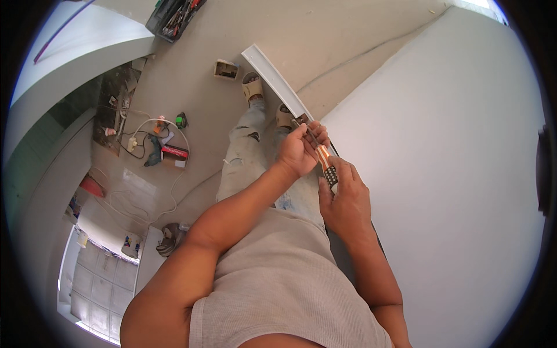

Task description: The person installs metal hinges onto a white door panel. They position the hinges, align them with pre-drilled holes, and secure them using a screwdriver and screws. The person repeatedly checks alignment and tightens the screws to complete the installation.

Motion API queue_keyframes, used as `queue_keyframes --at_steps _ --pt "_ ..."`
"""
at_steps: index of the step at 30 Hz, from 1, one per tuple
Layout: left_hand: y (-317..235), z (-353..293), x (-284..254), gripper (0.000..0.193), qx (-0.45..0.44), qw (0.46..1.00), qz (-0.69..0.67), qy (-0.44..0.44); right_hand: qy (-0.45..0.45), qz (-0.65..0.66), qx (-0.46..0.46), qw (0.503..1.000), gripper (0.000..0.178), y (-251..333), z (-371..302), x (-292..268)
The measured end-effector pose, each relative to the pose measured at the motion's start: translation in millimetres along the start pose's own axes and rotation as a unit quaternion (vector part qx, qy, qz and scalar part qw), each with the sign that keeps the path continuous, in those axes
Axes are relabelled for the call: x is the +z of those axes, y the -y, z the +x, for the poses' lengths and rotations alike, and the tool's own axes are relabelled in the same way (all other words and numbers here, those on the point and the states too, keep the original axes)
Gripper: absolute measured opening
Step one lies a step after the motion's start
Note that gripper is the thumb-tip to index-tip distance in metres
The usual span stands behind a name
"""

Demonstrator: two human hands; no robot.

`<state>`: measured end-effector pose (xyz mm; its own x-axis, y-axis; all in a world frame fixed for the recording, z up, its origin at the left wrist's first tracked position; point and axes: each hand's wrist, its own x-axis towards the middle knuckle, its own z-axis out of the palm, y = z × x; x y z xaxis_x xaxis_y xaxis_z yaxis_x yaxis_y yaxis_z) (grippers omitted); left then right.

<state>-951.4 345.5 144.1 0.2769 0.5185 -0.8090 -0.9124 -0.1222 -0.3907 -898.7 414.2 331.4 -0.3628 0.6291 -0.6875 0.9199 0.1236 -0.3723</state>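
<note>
My right hand is wrapped round the handle of a screwdriver, which has orange and white stripes and a black dotted grip. Its shaft points up and left, passing by the fingers of my left hand. Those fingers are curled in at the near end of a long white channel-shaped strip. A small dark metal piece shows at that end, by my left thumb; what the left fingers pinch is partly hidden. The strip slants away from me, above my sandalled feet.
A large pale panel fills the right side. On the floor at left lie a power drill, a red box, a green tape measure and cables. A small open box and a tool tray lie farther off.
</note>
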Motion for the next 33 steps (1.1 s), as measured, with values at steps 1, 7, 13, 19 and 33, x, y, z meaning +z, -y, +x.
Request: queue_keyframes --at_steps 1,7,13,19,33 --pt "4.1 -3.7 2.5 0.032 -0.004 1.0 -0.017 0.011 0.006 -0.037 -0.011 0.999 0.04 -1.1 0.9 -1.1" --pt "16.3 4.0 13.9 0.031 0.035 0.998 -0.007 -0.049 0.062 -0.167 0.006 0.984 0.031 6.6 19.6 -4.1" --pt "25.4 -9.4 38.6 0.03 0.048 0.993 0.024 -0.106 0.044 0.039 0.123 0.991 0.025 -4.8 27.0 4.6" --pt "28.3 1.7 41.3 0.024 0.077 0.987 0.034 -0.137 0.105 0.292 0.35 0.884 0.028 16.6 43.7 -24.0" --pt "24.3 3.0 41.4 0.021 0.049 0.988 0.063 -0.13 0.088 -0.091 0.018 0.992 0.026 -2.8 33.6 -8.7"
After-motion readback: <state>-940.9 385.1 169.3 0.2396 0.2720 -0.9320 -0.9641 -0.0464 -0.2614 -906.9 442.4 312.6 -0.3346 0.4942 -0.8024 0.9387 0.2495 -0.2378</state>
